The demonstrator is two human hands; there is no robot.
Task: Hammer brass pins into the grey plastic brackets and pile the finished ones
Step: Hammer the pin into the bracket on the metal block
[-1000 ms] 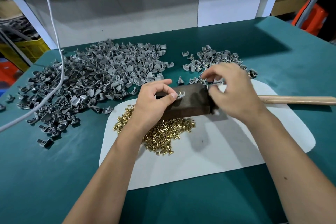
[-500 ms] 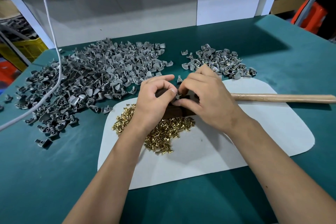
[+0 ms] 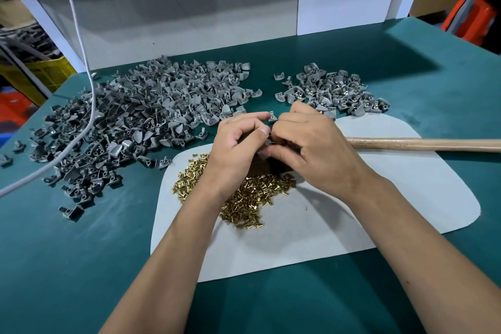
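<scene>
My left hand (image 3: 238,146) and my right hand (image 3: 306,149) meet fingertip to fingertip over a dark block (image 3: 260,168), which they mostly hide. Between the fingertips sits a small grey bracket (image 3: 269,141); my left hand pinches it, and my right fingers pinch at it with what looks like a brass pin. Another grey bracket (image 3: 273,117) lies just beyond the fingers. Loose brass pins (image 3: 252,195) are heaped on the white mat (image 3: 379,198) under my wrists. A big pile of plain grey brackets (image 3: 141,116) lies at the left, a smaller pile with brass showing (image 3: 330,89) at the back right.
A hammer's wooden handle (image 3: 423,144) lies on the mat to the right, its head hidden behind my right hand. A white cable (image 3: 81,49) hangs across the left pile. The green table (image 3: 54,266) ends at a white back panel (image 3: 189,22).
My right hand came from the right end of the block to meet my left hand at the bracket. Both hands now stay close together over the block.
</scene>
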